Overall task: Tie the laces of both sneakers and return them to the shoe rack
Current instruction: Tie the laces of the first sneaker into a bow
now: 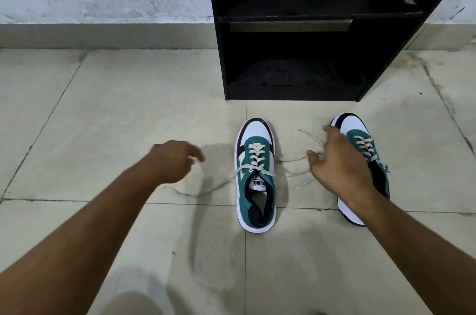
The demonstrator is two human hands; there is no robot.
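Two green, white and black sneakers stand on the tiled floor, toes towards the black shoe rack [296,18]. The left sneaker [256,178] has untied white laces trailing out on both sides. The right sneaker [360,149] is partly hidden by my right hand [340,165], which hovers over its inner side with fingers spread; its loose laces [309,137] lie on the floor between the shoes. My left hand [175,160] is left of the left sneaker, fingers loosely curled and blurred, close to a lace end; whether it holds the lace is unclear.
The rack's two lower shelves show no shoes. A white wall with a grey skirting runs behind it. Beige floor tiles [128,108] spread all around the shoes.
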